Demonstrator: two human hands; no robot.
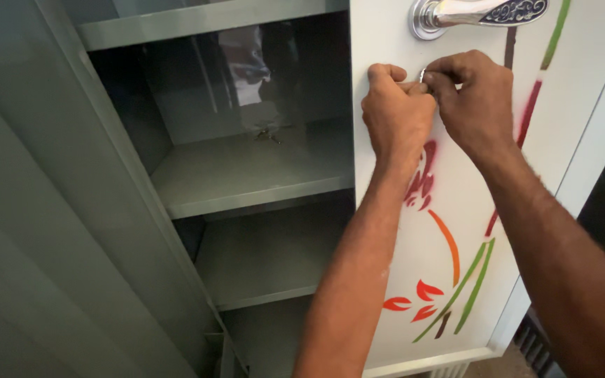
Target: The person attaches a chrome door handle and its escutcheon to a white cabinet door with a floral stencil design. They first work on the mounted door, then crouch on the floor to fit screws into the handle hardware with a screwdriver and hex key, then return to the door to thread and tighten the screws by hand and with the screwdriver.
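Observation:
A white cupboard door (470, 231) with a painted red, orange and green flower design stands open at the right. Its chrome lever handle (484, 12) is at the top. Just below the handle, my left hand (395, 112) is a closed fist against the door. My right hand (472, 98) pinches a small metal piece (422, 73) at the door, fingertips touching my left hand. What the metal piece is stays hidden by my fingers.
The grey metal cupboard (246, 168) is open at the left, with several bare shelves. A small dark object (269, 133) lies at the back of the upper shelf. A dark gap shows at the far right.

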